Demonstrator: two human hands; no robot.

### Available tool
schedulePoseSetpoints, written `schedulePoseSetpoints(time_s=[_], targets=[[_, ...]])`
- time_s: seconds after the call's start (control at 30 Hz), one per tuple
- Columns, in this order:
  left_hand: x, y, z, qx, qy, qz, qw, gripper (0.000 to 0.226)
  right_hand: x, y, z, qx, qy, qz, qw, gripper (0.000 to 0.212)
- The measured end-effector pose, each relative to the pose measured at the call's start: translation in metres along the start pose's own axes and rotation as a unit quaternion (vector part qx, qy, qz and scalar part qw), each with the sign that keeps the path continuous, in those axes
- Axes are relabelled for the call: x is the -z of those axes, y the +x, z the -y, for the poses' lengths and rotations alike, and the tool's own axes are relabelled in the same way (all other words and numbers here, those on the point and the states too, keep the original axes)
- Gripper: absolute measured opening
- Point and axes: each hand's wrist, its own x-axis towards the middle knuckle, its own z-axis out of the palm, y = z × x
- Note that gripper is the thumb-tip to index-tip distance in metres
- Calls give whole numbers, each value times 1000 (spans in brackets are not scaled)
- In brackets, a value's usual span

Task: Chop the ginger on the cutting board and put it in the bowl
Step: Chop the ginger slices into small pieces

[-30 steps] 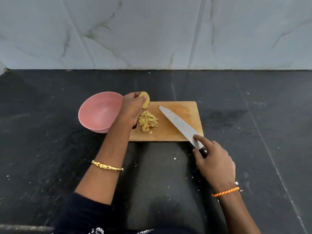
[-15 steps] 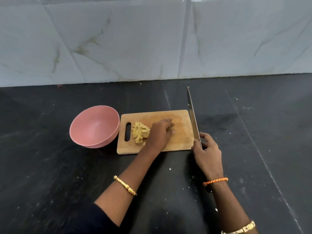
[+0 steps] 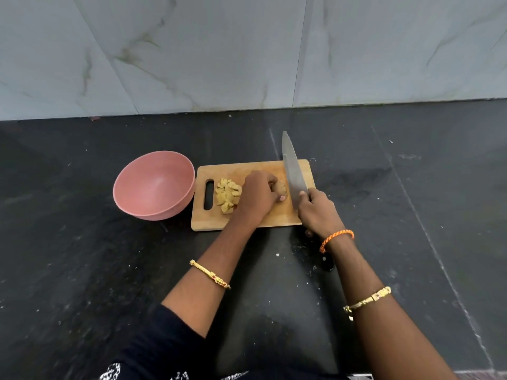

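Observation:
A wooden cutting board [image 3: 255, 222] lies on the dark counter. My left hand [image 3: 258, 194] holds a whole piece of ginger [image 3: 282, 187] down on the board's middle, fingers curled over it. A pile of chopped ginger [image 3: 227, 194] sits near the board's handle slot. My right hand [image 3: 319, 212] grips the handle of a large knife [image 3: 293, 171], whose blade stands just right of the ginger piece, tip pointing away from me. A pink bowl [image 3: 153, 185], with nothing in it, stands against the board's left side.
The black stone counter [image 3: 82, 270] spreads all around, with small crumbs on it. A marble-tiled wall [image 3: 247, 50] rises behind the board and bowl.
My left hand carried the ginger piece from the board's left end to its middle and set it down. The knife swung from flat and diagonal to upright beside the ginger.

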Motion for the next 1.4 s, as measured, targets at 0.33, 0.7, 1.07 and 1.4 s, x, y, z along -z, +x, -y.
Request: schedulePoseSetpoints(time_s=[0.33, 0.7, 1.07, 1.4], targets=[[5, 0, 4, -1, -49, 2, 999, 46, 8, 23, 15, 1, -87, 52, 995, 27], [5, -1, 4, -23, -32, -6, 999, 38, 12, 8, 20, -8, -167, 113, 979, 20], [4, -3, 7, -36, -19, 0, 999, 54, 23, -57, -13, -21, -152, 91, 984, 24], [4, 0, 7, -14, -20, 24, 999, 54, 32, 2, 16, -22, -50, 92, 994, 27]])
